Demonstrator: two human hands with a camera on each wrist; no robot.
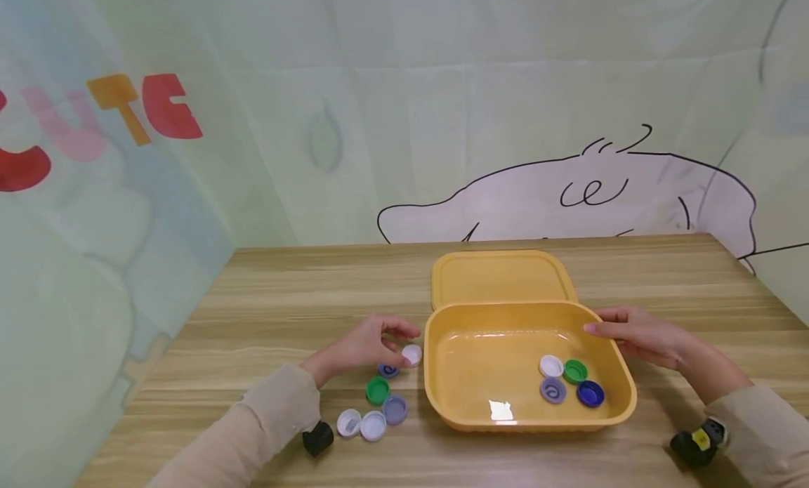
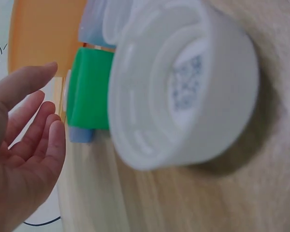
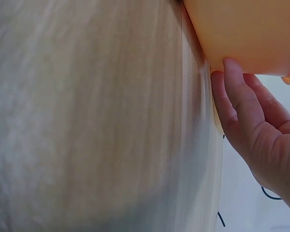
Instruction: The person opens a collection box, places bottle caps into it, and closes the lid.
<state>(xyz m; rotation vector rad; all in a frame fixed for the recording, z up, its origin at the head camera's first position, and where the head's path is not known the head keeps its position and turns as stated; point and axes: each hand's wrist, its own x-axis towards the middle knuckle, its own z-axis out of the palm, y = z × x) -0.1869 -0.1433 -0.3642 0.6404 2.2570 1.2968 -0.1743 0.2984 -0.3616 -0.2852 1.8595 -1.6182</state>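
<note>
My left hand (image 1: 371, 345) hovers around a white bottle cap (image 1: 411, 355) left of the yellow plastic box (image 1: 468, 425). Its thumb overlaps the cap's edge in the head view; the left wrist view shows thumb and fingers (image 2: 55, 140) spread apart. Below that hand lie a green cap (image 1: 378, 390), a light purple cap (image 1: 395, 409), two more white caps (image 1: 373, 426) and a partly covered purple cap (image 1: 388, 370). With the thumb over the rim and fingers (image 3: 241, 96) against the outer wall, my right hand (image 1: 647, 335) grips the box's right side.
Inside the box sit a white cap (image 1: 551, 366), a green cap (image 1: 575, 371), a purple cap (image 1: 553, 390) and a dark blue cap (image 1: 590, 394). A yellow lid (image 1: 502, 274) lies behind the box. A printed cloth (image 1: 404, 123) hangs along the table's back edge.
</note>
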